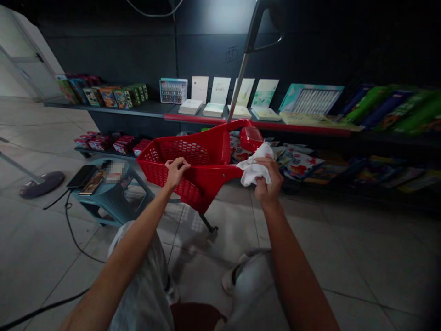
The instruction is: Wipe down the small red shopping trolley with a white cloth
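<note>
A small red plastic shopping cart with perforated basket walls stands in front of my knees. My left hand grips the near rim of its basket, fingers curled over the edge. In my right hand is a crumpled white cloth, pressed against the handle end of the cart. Part of the cart's handle is hidden behind the cloth and fingers. Just beyond the cloth, a red box-like part with a clear cover sits on the handle.
Behind the cart runs a dark shelf with books, boxes and bags. To the left, a blue-grey plastic stool carries a black device and cables. A round stand base rests on the tiled floor. A slanted metal pole rises behind the cart.
</note>
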`<state>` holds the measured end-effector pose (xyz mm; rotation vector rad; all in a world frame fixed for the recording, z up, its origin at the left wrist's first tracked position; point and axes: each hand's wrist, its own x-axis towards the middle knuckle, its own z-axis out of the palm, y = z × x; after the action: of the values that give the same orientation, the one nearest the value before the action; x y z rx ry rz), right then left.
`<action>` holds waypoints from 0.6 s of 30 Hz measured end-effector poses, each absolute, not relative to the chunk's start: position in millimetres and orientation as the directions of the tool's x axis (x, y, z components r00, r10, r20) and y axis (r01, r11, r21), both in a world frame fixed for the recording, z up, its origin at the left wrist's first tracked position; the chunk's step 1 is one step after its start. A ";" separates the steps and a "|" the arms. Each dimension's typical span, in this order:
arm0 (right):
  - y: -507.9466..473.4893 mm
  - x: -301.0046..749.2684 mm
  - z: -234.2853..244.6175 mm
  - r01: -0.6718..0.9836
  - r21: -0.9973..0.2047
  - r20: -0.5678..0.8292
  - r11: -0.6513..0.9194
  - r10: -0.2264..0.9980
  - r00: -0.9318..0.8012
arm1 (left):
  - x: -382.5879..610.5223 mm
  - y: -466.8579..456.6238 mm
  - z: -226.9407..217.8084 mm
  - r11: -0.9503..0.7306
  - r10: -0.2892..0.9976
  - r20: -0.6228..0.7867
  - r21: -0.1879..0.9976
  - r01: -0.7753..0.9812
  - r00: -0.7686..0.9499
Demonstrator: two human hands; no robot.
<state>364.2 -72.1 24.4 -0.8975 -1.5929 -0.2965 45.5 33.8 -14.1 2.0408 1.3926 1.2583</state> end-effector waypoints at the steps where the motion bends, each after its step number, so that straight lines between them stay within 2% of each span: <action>1: -74.9 361.5 25.9 0.669 -0.294 0.923 0.683 0.384 0.014 | 40.6 37.1 -13.9 -0.449 0.880 0.456 0.704 0.550 0.134; 3: -80.4 353.3 28.9 0.644 -0.309 0.920 0.700 0.391 0.015 | 34.2 40.1 -13.1 -0.469 0.871 0.462 0.681 0.562 0.167; 5: -85.3 342.4 31.6 0.637 -0.321 0.921 0.701 0.387 0.038 | 34.3 34.9 -10.8 -0.533 0.823 0.539 0.621 0.575 0.180; 8: -92.2 324.7 35.1 0.666 -0.321 0.922 0.673 0.383 0.057 | 48.7 10.1 -3.3 -0.711 0.645 0.723 0.450 0.541 0.246; 12: -103.0 303.2 41.2 0.707 -0.337 0.905 0.621 0.420 0.063 | 81.3 -30.2 4.1 -0.876 0.434 0.751 0.223 0.427 0.498; 15: -112.6 290.1 46.0 0.701 -0.335 0.896 0.630 0.442 0.031 | 99.1 -43.0 -1.2 -0.867 0.428 0.787 0.218 0.449 0.444; 18: -121.1 281.4 48.5 0.693 -0.306 0.891 0.653 0.453 -0.033 | 105.4 -40.0 -10.9 -0.814 0.487 0.808 0.283 0.507 0.332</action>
<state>281.4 -121.1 48.5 -0.9474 -1.6708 -0.2494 105.4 -40.0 -10.9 2.5802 0.9637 1.5532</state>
